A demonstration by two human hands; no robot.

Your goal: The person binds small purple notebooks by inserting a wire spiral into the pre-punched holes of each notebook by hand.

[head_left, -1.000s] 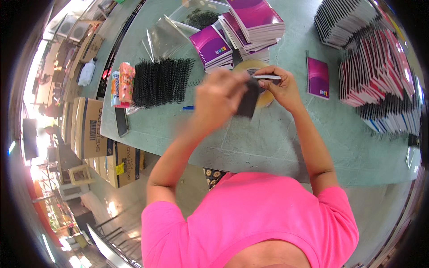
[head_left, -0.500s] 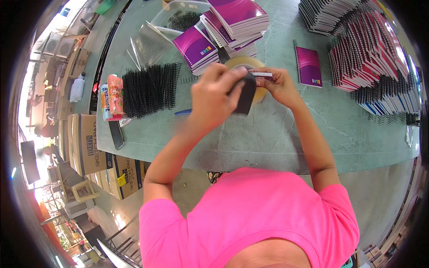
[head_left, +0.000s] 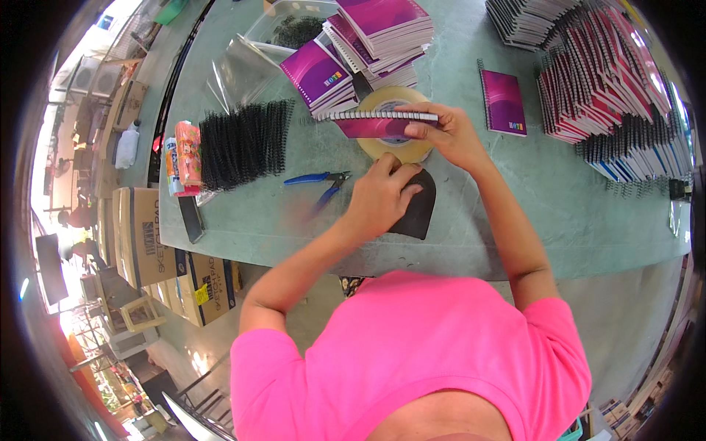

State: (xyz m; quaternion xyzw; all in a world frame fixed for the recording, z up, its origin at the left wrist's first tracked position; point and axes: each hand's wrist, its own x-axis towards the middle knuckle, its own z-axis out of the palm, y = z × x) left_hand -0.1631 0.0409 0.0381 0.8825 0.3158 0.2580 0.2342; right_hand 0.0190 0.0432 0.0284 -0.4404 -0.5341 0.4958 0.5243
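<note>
My right hand point(head_left: 448, 134) grips a purple spiral-bound notebook point(head_left: 371, 122) by its right end and holds it flat above a big roll of clear tape point(head_left: 393, 140). My left hand point(head_left: 379, 197) rests on a black card cover point(head_left: 417, 207) that lies on the green table point(head_left: 559, 213). Blue-handled pliers point(head_left: 320, 183) lie just left of that hand. A row of black spiral wire bindings point(head_left: 243, 143) is spread further left.
Stacks of purple notebooks point(head_left: 379, 29) stand at the back, one single notebook point(head_left: 503, 101) to the right, and long rows of bound notebooks point(head_left: 610, 81) at the far right. Clear plastic bags point(head_left: 243, 62), colourful packets point(head_left: 184, 156) and cardboard boxes point(head_left: 143, 235) sit on the left.
My left hand has dropped from the notebook down to the table with the black cover. The right hand still holds the notebook, now level above the tape roll.
</note>
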